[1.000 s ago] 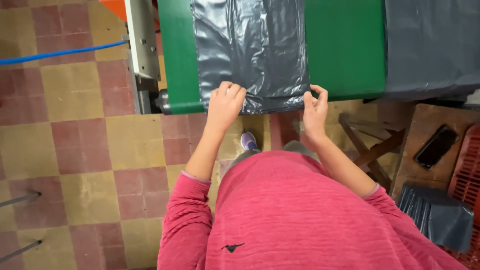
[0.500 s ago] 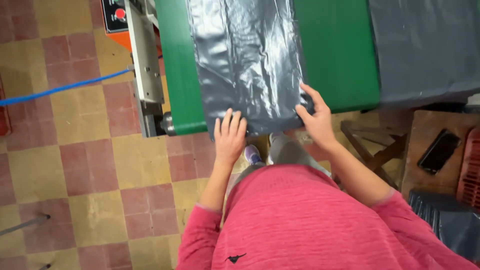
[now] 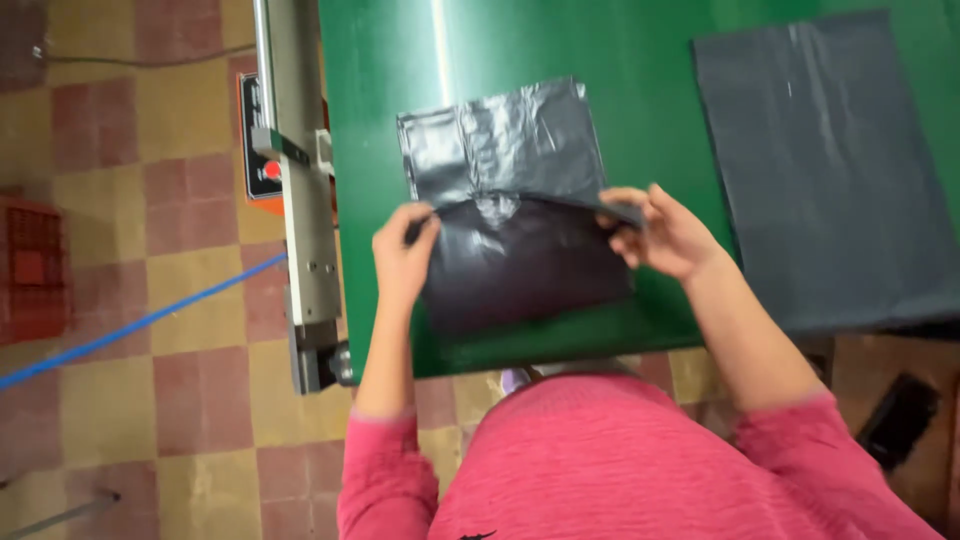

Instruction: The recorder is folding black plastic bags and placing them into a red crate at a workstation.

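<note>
Grey plastic bag (image 3: 515,210) lies folded on the green desk (image 3: 640,90), thin, limp and likely slippery. Your left hand (image 3: 402,258) and right hand (image 3: 662,232) each pinch a corner of its folded edge; grip there, since the middle will sag.

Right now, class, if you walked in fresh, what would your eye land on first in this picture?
First, the dark plastic bag in the middle of the bright green table, folded over on itself. The left hand and right hand pinch its fold at either side. Next, a second dark bag lying flat on the table at the right, and the red crate on the checked floor at far left.
</note>
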